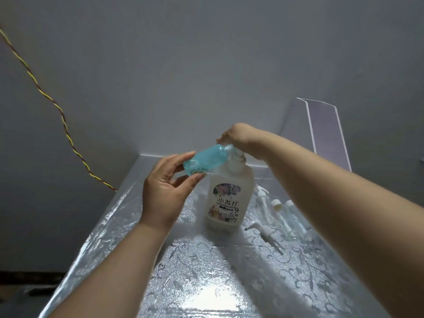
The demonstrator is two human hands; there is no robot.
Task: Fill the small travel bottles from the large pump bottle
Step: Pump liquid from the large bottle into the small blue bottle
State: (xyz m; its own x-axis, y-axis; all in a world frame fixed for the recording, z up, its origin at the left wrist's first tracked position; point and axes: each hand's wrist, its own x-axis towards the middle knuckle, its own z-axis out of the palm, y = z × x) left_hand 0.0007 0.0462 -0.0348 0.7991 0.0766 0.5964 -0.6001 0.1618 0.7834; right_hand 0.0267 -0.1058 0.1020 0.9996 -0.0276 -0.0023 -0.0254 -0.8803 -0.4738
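Observation:
A large translucent white pump bottle [230,198] with a flowered label stands upright in the middle of the table. My right hand [236,135] rests on top of its pump head, fingers curled over it and hiding it. My left hand [166,189] holds a small blue travel bottle [204,162] by its base, tilted nearly sideways. The blue bottle's open neck sits right at the pump's spout.
To the right of the pump bottle lie several clear small bottles [288,218] and loose white pump tops [267,232]. The table [206,283] has a shiny silver flowered cover. A clear stand [321,125] leans at the back right, and a twisted cord [57,109] hangs on the left wall.

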